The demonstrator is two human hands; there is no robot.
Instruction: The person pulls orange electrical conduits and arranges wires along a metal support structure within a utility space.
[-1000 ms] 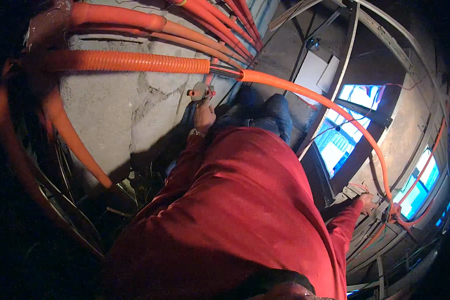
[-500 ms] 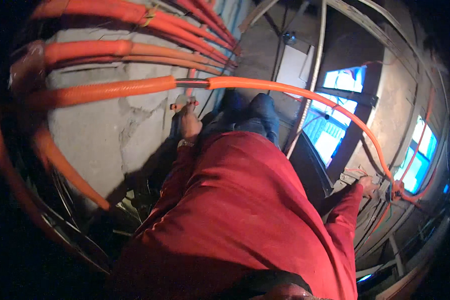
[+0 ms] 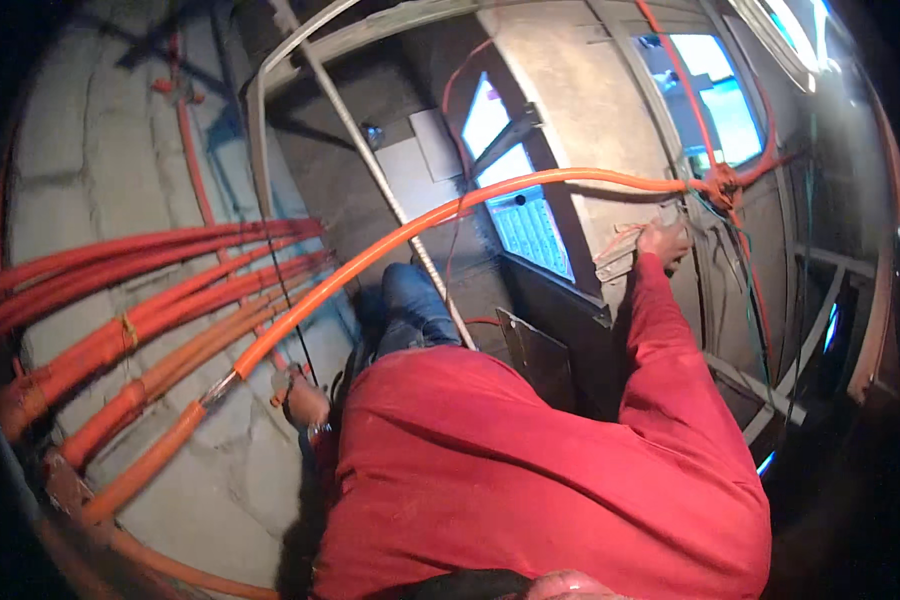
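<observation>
My left hand [image 3: 308,402] is low against the block wall, its fingers closed at a small orange-ended fitting [image 3: 282,384] where a thin red conduit comes down. What the fingers grip there is too small to make out. On the right, my right hand [image 3: 667,244] is raised, with bent fingers hooked on the edge of a pale wall panel [image 3: 615,262]. Above my lap arches an orange corrugated conduit [image 3: 450,215]. Dark wires [image 3: 220,388] lie bare at a gap in it. Its right end meets a red-orange junction [image 3: 722,186] just beyond my right hand.
Several red and orange conduits [image 3: 155,312] run along the block wall [image 3: 55,190] at left. A slim metal rod [image 3: 370,165] slants across the middle. A window opening [image 3: 520,205] lies ahead, another window [image 3: 725,105] farther right. Loose thin wires [image 3: 745,270] hang below the junction.
My view has swung to the right, so the conduits and windows sit farther left. Both hands seem to stay at the same places on the wall and panel.
</observation>
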